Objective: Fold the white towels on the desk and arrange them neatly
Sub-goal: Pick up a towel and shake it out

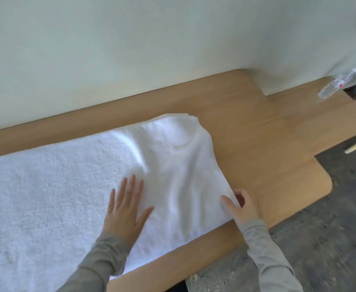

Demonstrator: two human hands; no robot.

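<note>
A large white towel (pixel 57 182) lies spread over the wooden desk (pixel 257 144), running off the left edge of the view. Its right part is rumpled, with a raised fold near the far right corner. My left hand (pixel 126 209) rests flat on the towel, palm down and fingers apart, near the middle of the near side. My right hand (pixel 244 207) pinches the towel's near right corner, thumb on top and fingers curled under the edge. Grey sleeves cover both forearms.
A pale wall (pixel 130 49) runs along the desk's far edge, with a boxed corner jutting in at the right. A clear plastic bottle (pixel 333 85) lies at the far right. Grey carpet (pixel 331 239) shows past the desk's rounded right corner and near edge.
</note>
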